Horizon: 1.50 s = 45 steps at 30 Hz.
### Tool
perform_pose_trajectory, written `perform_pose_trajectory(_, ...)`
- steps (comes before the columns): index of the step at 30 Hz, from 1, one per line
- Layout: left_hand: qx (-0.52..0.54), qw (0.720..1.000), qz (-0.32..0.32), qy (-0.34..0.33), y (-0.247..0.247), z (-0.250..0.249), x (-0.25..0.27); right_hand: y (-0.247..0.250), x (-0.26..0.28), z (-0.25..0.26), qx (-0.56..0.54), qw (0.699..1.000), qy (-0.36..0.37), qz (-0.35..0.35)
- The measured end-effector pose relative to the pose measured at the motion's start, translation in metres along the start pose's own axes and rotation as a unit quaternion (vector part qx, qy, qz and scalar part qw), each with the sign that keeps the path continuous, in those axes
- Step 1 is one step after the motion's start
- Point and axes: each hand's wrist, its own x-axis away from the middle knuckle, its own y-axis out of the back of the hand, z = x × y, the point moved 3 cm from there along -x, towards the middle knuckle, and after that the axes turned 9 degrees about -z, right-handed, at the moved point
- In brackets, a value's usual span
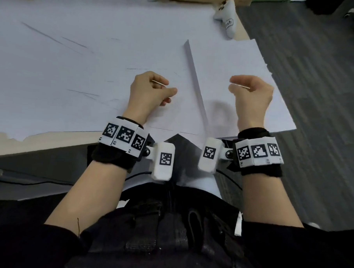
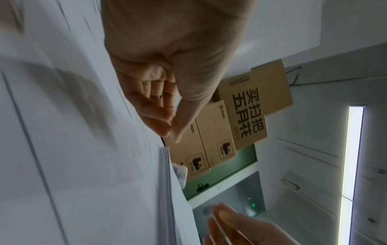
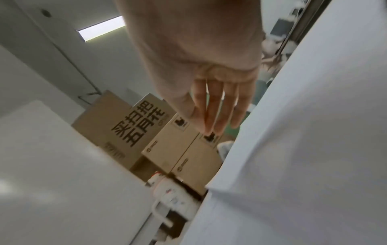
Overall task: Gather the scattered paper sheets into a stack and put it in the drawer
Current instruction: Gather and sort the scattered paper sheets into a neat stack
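A thick stack of white paper (image 1: pixel 235 79) lies at the right of the table, its right part jutting over the table's edge. Loose white sheets (image 1: pixel 73 68) cover the table to its left. My left hand (image 1: pixel 153 90) hovers over the loose sheets just left of the stack's side. Its fingers curl loosely, and the thumb tip nears the fingertips (image 2: pixel 165 129) with nothing held. My right hand (image 1: pixel 249 90) hovers above the stack's near half. The right fingers (image 3: pixel 215 116) are straight and relaxed, off the paper (image 3: pixel 303 149). No drawer is in view.
A white handheld device (image 1: pixel 228 16) lies at the table's back right. Cardboard boxes (image 3: pixel 146 132) stand behind the table. The table's front edge (image 1: pixel 49 146) runs close to my body. Dark floor (image 1: pixel 315 99) lies to the right.
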Motion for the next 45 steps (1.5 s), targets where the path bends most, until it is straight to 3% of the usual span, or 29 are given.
perform_pose_trajectory(3,-0.002,0.999,-0.041,-0.014,0.03,0.003,-0.007,-0.044,0.022,0.014,0.014,0.989,-0.007,0.144)
perform_pose_trajectory(6,-0.02,0.995,-0.092,-0.02,0.063,0.012,-0.014,-0.083,0.047,0.029,0.034,0.969,-0.004,0.243)
perform_pose_trajectory(13,-0.117,0.972,-0.206,0.0,0.136,0.028,-0.036,-0.157,0.082,0.062,0.12,0.908,0.021,0.401)
perform_pose_trajectory(17,-0.135,0.968,-0.208,0.038,0.166,0.036,-0.054,-0.192,0.093,0.072,0.176,0.872,0.035,0.456)
perform_pose_trajectory(22,-0.243,0.953,-0.164,0.072,0.181,0.033,-0.084,-0.23,0.093,0.087,0.214,0.854,0.043,0.473)
perform_pose_trajectory(30,-0.325,0.932,-0.105,0.118,0.188,0.036,-0.138,-0.286,0.06,0.097,0.278,0.843,0.048,0.458)
perform_pose_trajectory(34,-0.277,0.944,-0.109,0.142,0.18,0.025,-0.159,-0.307,0.045,0.095,0.3,0.834,0.046,0.461)
perform_pose_trajectory(39,-0.129,0.963,-0.184,0.147,0.179,0.026,-0.186,-0.325,0.03,0.085,0.304,0.835,0.037,0.456)
perform_pose_trajectory(45,-0.186,0.966,-0.143,0.108,0.162,0.02,-0.202,-0.332,0.024,0.065,0.342,0.803,0.086,0.48)
